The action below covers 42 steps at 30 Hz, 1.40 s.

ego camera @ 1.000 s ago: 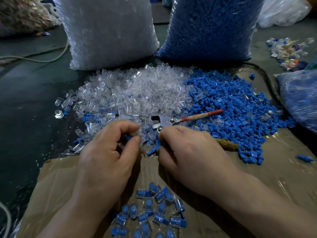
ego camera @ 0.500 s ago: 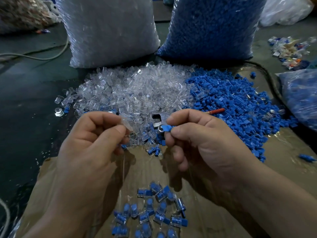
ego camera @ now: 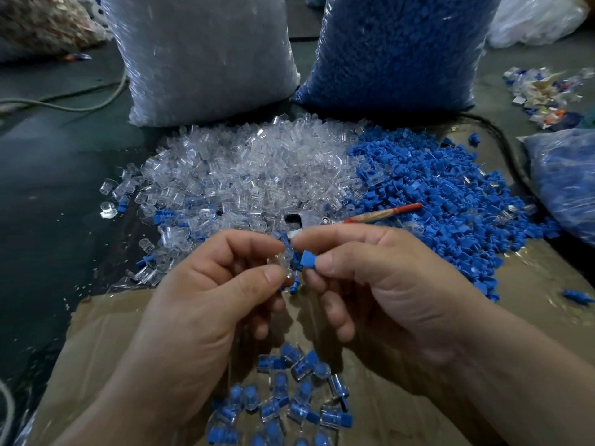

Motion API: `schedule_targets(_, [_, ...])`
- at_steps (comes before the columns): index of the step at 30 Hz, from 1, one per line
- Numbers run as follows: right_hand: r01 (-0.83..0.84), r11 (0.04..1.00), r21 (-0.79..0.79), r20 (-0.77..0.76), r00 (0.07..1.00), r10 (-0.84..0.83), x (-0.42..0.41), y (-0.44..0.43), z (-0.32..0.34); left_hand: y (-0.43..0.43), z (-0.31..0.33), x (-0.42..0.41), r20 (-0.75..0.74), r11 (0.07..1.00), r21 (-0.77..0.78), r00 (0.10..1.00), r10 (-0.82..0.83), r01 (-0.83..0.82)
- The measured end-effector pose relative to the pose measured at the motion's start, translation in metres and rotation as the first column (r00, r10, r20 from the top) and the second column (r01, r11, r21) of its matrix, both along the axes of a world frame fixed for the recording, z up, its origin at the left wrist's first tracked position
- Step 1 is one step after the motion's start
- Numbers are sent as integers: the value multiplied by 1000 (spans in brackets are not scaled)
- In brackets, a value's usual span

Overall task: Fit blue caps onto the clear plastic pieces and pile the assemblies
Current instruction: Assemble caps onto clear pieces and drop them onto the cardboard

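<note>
Head view:
- Left hand: raised over the cardboard, back toward the camera, fingers curled. Thumb and forefinger pinch a clear piece at its tip.
- Right hand: raised opposite the left at the same height, fingers curled. Thumb and forefinger pinch a blue cap, its flat end facing the camera.
- Cap and clear piece: just beside each other between the two hands; whether they touch cannot be told.
- Assemblies: a loose pile of clear pieces with blue caps fitted, lying on the cardboard below the hands.
- Clear heap: unfitted clear pieces spread beyond the hands, a few blue caps mixed in at its left edge.
- Cap heap: loose blue caps, touching the clear heap on its right.
- Tool: metal head and red-tipped handle, lying where the two heaps meet; the right hand's knuckles hide part of it.
- White sack: upright behind the clear heap.
- Blue sack: upright behind the cap heap, beside the white sack.
- Side bag: blue contents, at the right edge.
- Scraps: mixed litter, far right.
- Cable: pale, on the dark floor at left.
</note>
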State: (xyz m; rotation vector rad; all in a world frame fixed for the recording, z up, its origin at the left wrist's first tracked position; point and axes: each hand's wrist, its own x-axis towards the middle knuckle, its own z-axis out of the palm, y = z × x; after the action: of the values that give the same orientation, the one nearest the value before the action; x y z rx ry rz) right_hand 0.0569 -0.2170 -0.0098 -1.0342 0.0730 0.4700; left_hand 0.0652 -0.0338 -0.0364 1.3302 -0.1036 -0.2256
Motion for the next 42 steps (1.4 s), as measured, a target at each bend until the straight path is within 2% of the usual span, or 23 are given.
schedule_targets(2, [-15,996,-85,10,1000,16,-1,2,1,0,0,0,-10,1000,13,1000,0,1])
schedule_targets(5, [-22,932,-361,139,987,77,-3,2,4,1,-1,1,-21,1000,17,1000,-6,7])
schedule_targets(6, [6,876,-482,212,971,110,-4,2,4,1,-1,0,-22,1000,17,1000,-10,11])
schedule_targets(8, [171,680,-713,400,896,194,-6,0,3,1,-1,0,-26,1000,17,1000,-16,16])
schedule_targets(9, [260,592,-763,478,844,244,-7,-1,2,0,0,0,-30,1000,11,999,-20,21])
schedule_targets(11, [338,543,-769,548,786,286,-7,0,3,1,0,0,-43,999,-8,999,-32,31])
schedule_targets(13, [325,554,-767,543,788,290,-6,0,2,2,1,0,-64,999,-22,997,-32,31])
schedule_targets(16, [339,516,-787,527,803,277,-6,-1,2,2,2,1,-101,999,-30,994,-29,26])
schedule_targets(19, [337,628,-702,548,818,173,-6,-2,3,1,2,1,-110,997,-59,993,-51,45])
schedule_targets(20, [363,641,-676,582,797,162,-6,-2,4,2,1,1,-110,996,-70,992,-66,58])
schedule_targets(23, [466,604,-646,698,680,223,-6,1,5,4,1,1,-100,993,-68,990,-103,96])
schedule_targets(24, [466,616,-635,707,672,220,-7,1,5,4,1,1,-96,993,-60,989,-109,103])
schedule_targets(27, [400,673,-622,669,719,191,-10,3,4,3,-1,1,-91,992,-68,990,-109,103])
schedule_targets(31, [385,661,-644,645,738,198,-10,3,2,3,-1,0,-117,987,-92,983,-143,132])
schedule_targets(36, [419,618,-665,664,710,233,-8,1,1,1,1,0,-156,979,-145,974,-167,145])
schedule_targets(42, [435,638,-635,710,654,260,-7,1,1,3,4,0,-160,946,-250,954,-252,208])
